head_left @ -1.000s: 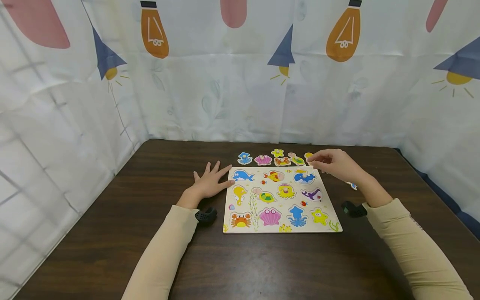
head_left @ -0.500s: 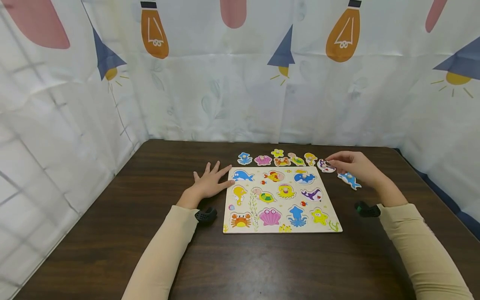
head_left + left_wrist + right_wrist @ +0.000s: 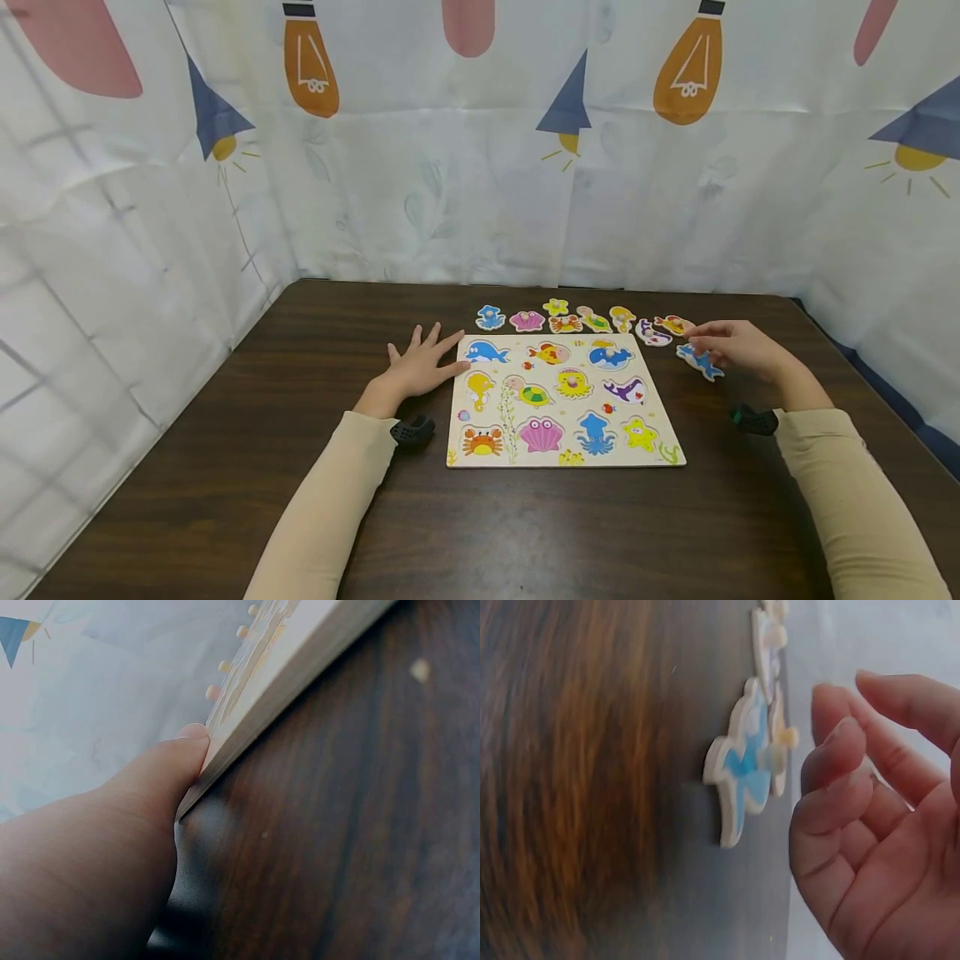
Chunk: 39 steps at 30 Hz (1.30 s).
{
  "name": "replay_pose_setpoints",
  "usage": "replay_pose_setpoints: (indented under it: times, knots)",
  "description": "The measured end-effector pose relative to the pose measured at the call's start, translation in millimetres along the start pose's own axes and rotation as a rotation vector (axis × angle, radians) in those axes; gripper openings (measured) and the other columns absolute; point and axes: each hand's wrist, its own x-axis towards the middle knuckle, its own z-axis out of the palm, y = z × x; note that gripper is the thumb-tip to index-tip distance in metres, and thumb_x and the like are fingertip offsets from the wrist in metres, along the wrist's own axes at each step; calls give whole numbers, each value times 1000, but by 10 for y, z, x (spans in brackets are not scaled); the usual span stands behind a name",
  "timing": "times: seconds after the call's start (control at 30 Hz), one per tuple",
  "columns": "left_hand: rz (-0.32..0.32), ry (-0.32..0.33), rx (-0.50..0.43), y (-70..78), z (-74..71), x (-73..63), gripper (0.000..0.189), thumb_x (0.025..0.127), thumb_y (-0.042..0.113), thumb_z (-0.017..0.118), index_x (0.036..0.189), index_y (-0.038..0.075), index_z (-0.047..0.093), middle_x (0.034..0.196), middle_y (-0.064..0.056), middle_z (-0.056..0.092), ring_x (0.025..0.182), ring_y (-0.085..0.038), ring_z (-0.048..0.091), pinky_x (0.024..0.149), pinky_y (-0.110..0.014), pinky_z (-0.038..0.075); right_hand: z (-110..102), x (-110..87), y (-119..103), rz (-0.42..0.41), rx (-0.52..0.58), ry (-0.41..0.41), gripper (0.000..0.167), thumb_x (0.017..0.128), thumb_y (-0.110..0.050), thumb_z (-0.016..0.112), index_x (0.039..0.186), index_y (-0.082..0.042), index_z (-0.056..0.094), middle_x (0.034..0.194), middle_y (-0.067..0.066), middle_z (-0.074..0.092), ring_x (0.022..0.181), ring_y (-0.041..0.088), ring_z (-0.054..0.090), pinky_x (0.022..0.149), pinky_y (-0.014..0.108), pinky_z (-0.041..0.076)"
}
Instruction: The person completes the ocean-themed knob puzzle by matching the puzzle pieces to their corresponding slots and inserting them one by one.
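A pale wooden puzzle board (image 3: 567, 410) with sea-animal pictures lies on the table. My left hand (image 3: 411, 371) rests at its upper left, fingers spread on the table; in the left wrist view its thumb (image 3: 193, 732) touches the board's edge. Above the board's right corner, my right hand (image 3: 742, 350) hovers beside a blue dolphin piece (image 3: 699, 362) and a red-yellow fish piece (image 3: 672, 325). In the right wrist view its fingers are loosely bent, thumb and fingertips apart with nothing held, and the dolphin piece's knob (image 3: 772, 759) stands beside them.
Along the board's far edge lie knobbed pieces: a squid (image 3: 491, 317), a shell (image 3: 527, 322), a star (image 3: 556, 307), a crab (image 3: 566, 323), a turtle (image 3: 593, 320), a seahorse (image 3: 622, 318) and a purple whale (image 3: 652, 333). A printed curtain (image 3: 480, 208) hangs behind the table.
My right hand has moved right and nearer the body along the row, from beside the seahorse piece, uncovering the purple whale, the fish and most of the dolphin. My left hand stays put.
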Motion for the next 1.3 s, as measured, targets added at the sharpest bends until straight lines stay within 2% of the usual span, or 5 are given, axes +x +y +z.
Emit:
replay_pose_setpoints:
  times: [0.37, 0.63, 0.83, 1.0, 1.3]
  knots:
    - [5, 4, -2, 6, -1, 0, 76, 102, 62, 47, 166, 29, 21, 171, -18, 3, 153, -47, -8, 107, -81, -8, -45, 19, 119, 122, -50, -57, 50, 106, -23, 58, 137, 15, 50, 83, 0, 59, 69, 14, 53, 60, 28, 48]
    - [1, 0, -2, 23, -18, -5, 77, 102, 62, 48, 166, 29, 20, 171, -17, 3, 153, -46, -8, 107, -81, -8, -28, 46, 117, 88, -122, -39, 43, 104, -17, 61, 128, 18, 53, 80, 1, 60, 65, 16, 52, 57, 29, 46]
    - [1, 4, 3, 22, -12, -10, 77, 102, 62, 47, 166, 29, 21, 170, -18, 4, 153, -47, -8, 107, -81, -8, -19, 63, 105, 95, -123, -32, 38, 101, -12, 62, 122, 19, 55, 77, 0, 62, 63, 15, 52, 57, 29, 47]
    - [1, 3, -2, 25, -13, -12, 76, 103, 62, 47, 166, 29, 21, 170, -18, 4, 153, -47, -8, 107, -81, -8, -12, 76, 87, 90, -142, -23, 31, 102, -8, 60, 116, 20, 58, 76, 0, 61, 66, 15, 55, 60, 28, 51]
    - [6, 2, -1, 30, -23, -23, 77, 103, 62, 48, 166, 28, 22, 170, -19, 5, 153, -48, -7, 107, -82, -7, -1, 98, 64, 69, -258, 6, 28, 101, -9, 60, 111, 18, 62, 84, 8, 66, 72, 19, 58, 64, 34, 53]
